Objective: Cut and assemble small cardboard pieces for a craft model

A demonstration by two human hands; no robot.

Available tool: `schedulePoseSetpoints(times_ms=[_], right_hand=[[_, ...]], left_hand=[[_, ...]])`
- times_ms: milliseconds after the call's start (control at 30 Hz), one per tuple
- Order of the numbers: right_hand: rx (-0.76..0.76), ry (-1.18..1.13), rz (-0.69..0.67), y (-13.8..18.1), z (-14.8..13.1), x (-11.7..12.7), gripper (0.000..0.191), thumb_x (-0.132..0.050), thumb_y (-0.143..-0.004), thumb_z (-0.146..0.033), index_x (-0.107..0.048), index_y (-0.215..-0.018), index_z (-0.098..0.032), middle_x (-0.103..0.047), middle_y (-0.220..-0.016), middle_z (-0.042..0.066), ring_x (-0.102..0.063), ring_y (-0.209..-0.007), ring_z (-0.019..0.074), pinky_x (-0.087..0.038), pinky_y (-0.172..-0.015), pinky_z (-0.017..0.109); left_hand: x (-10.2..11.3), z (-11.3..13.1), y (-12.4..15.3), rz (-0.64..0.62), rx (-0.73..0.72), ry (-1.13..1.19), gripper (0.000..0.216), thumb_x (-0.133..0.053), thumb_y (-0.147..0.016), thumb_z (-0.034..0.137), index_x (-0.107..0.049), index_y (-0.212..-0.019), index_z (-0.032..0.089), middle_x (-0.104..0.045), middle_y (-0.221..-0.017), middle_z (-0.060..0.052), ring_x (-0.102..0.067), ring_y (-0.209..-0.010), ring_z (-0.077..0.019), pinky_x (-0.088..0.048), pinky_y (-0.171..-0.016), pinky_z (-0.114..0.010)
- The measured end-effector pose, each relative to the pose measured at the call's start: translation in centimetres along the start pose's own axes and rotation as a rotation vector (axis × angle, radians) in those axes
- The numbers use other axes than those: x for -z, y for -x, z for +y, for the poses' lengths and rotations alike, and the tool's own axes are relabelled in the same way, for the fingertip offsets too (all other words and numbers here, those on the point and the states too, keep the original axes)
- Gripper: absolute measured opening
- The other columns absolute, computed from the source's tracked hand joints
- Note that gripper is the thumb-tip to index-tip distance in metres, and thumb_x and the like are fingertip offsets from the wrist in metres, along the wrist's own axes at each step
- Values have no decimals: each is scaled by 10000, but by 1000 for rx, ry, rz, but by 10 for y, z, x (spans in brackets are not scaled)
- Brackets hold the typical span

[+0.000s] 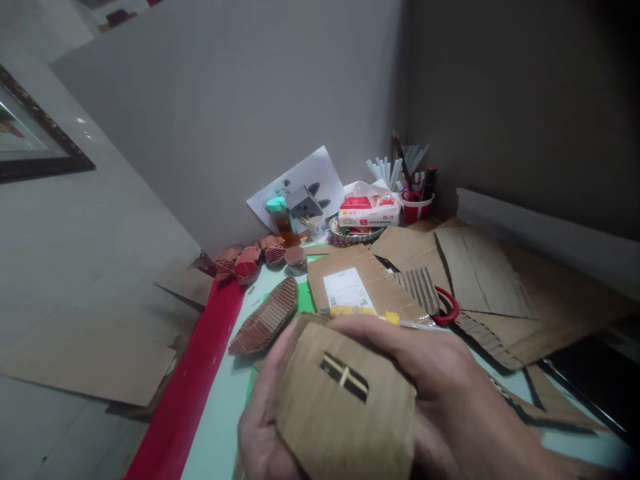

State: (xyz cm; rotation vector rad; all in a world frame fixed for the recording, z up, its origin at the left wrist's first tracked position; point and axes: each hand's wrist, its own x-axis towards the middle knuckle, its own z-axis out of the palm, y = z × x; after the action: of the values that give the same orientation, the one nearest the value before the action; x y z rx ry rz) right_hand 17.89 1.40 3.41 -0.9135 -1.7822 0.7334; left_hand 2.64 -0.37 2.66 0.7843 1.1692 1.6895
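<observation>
My left hand point(260, 427) and right hand point(440, 387) both clasp a cardboard piece point(345, 407) near me, above the worktop point(220, 427). It seems light, stiff, crushable; edges suit gripping. Scissors point(447, 307), I think, lie beyond.

The brown corrugated cardboard piece point(345, 407) is held up off the table, low in the middle of the view, its flat face tilted toward the camera, with a small dark slot crossed by pale strips
</observation>
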Motion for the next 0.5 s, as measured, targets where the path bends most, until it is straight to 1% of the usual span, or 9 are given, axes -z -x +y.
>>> schedulePoseSetpoints(times_ms=[67,100,167,200,267,367,433,500], right_hand=[[-105,-3,12,-7,2,1,358,-584,-799,-84,-754,-1050,-273,-802,-878,-73,-774,-781,147,-589,-670,205],[-140,-9,23,-10,5,1,347,-573,-784,-94,-768,-1002,-279,-805,-851,-72,-777,-766,160,-586,-654,221],[-180,-31,36,-15,12,0,325,-572,-768,-126,-782,-968,-272,-821,-878,-44,-792,-795,198,-602,-671,261],[-204,-58,28,-17,16,-1,308,-584,-780,-145,-785,-980,-264,-829,-927,-24,-799,-832,217,-614,-698,280],[-249,-127,10,-20,24,-1,282,-612,-810,-179,-788,-1020,-244,-832,-996,6,-802,-878,234,-623,-733,297],[-293,-192,27,-23,30,3,273,-649,-770,-170,-798,-992,-225,-834,-959,-2,-796,-861,209,-587,-736,263],[-357,-261,51,-25,29,6,252,-686,-714,-177,-803,-935,-216,-831,-904,-14,-787,-840,193,-564,-717,233],[-472,-382,60,-27,28,8,245,-759,-668,-198,-807,-909,-214,-820,-860,-23,-770,-790,177,-551,-669,207]], left_hand=[[-5,-7,0,21,84,9,199,-768,-892,218,-834,-1038,337,-847,-1021,56,-801,-965,-178,-621,-859,-172],[-8,-10,0,-4,117,39,249,-762,-885,223,-818,-1104,326,-845,-1042,20,-800,-986,-215,-633,-885,-228],[-13,-11,-1,-64,182,136,311,-720,-892,225,-791,-1186,298,-836,-1071,-43,-783,-1067,-275,-627,-960,-332],[-15,-10,-1,-84,206,182,316,-702,-900,216,-789,-1196,285,-831,-1094,-61,-768,-1114,-285,-604,-1008,-359],[-15,-6,-1,-112,245,225,315,-667,-925,186,-789,-1201,277,-818,-1157,-73,-725,-1212,-276,-524,-1112,-379],[-11,0,-1,-190,293,226,361,-622,-950,166,-766,-1252,300,-782,-1270,-73,-664,-1309,-269,-415,-1204,-415],[-8,2,0,-228,309,233,404,-612,-942,140,-751,-1272,326,-760,-1319,-57,-647,-1331,-256,-412,-1201,-390],[-8,3,1,-247,286,212,454,-585,-950,83,-730,-1294,339,-738,-1367,-33,-648,-1328,-225,-461,-1149,-313]])
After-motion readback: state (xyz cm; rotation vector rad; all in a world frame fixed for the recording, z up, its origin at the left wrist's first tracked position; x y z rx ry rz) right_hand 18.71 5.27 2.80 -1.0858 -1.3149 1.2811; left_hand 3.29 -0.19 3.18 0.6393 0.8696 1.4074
